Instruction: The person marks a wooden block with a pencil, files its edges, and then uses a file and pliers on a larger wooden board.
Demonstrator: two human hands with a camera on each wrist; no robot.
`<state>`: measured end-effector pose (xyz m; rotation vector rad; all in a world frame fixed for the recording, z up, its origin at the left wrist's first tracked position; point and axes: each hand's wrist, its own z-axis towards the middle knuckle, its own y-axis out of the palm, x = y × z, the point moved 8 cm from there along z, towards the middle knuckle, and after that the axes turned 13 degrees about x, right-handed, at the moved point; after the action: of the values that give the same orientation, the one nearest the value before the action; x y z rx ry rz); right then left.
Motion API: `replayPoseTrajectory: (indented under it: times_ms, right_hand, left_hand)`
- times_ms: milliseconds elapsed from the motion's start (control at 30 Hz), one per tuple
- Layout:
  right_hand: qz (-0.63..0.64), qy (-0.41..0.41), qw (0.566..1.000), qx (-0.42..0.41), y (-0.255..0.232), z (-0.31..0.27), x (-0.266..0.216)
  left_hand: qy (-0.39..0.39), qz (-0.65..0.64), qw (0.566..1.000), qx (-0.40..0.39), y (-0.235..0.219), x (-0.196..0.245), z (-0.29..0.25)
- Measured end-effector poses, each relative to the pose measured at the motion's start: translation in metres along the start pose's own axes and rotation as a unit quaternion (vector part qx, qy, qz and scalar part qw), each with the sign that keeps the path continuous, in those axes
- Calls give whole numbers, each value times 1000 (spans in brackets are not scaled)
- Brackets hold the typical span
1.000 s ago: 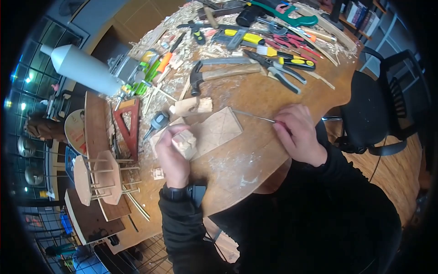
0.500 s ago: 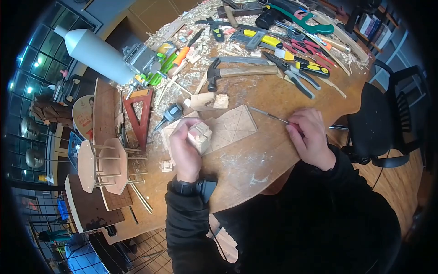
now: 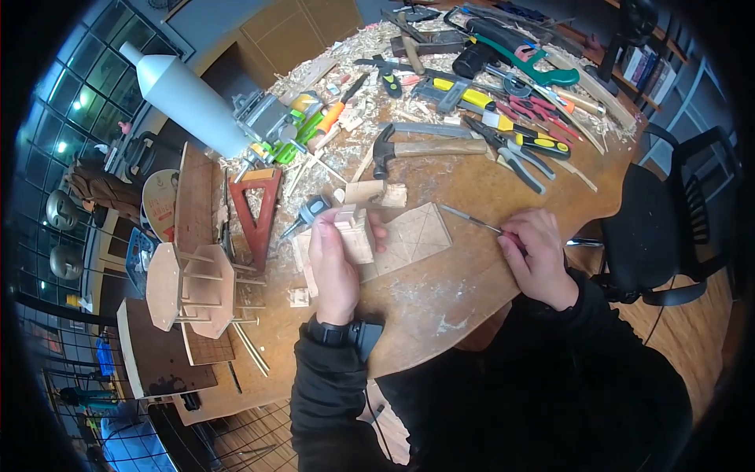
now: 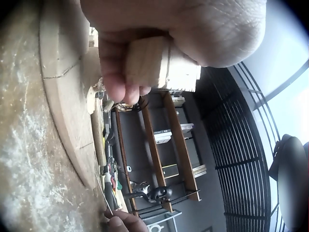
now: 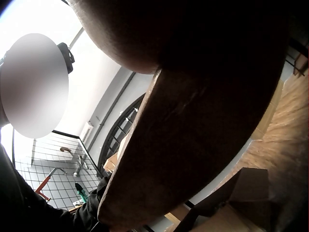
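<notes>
My left hand [image 3: 336, 275] grips a small, roughly carved wood block [image 3: 355, 234] in the head view, thumb on the near side and fingertips showing past its right side. In the left wrist view the block [image 4: 148, 60] sits under the palm with fingers curled behind it. A flat wooden board [image 3: 417, 240] with pencilled crossing lines lies beneath and beside this hand. Near the table's front edge, my right hand [image 3: 535, 256] pinches a slim metal-shafted hand tool [image 3: 470, 219], its tip beside the board's right end; the hand hides its handle. The right wrist view shows mostly the dark tabletop underside.
Behind the board lie a wood offcut [image 3: 377, 193], a claw hammer [image 3: 432, 148], pliers [image 3: 515, 157] and a dark-handled screwdriver [image 3: 311, 211]. A red triangle square [image 3: 255, 216] and an octagonal wooden model [image 3: 197, 291] stand left. Shavings and several tools cover the back.
My left hand has turned the wood block, so a smoother side faces the head camera and fingertips show beyond it. The right hand keeps its hold near the table edge. The head view has shifted.
</notes>
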<state>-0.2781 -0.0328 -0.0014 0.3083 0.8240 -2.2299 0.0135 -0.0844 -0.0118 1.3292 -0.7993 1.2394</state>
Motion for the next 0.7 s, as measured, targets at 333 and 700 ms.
replayPoseTrajectory:
  times_ms: [333,700]
  right_hand:
    - [3,-1,1000,4,0,1,-2]
    - [1,1,1000,4,-2,2,-4]
  left_hand:
    - [28,-46,999,-1,-2,5,-4]
    - [19,15,999,-33,3,4,-7]
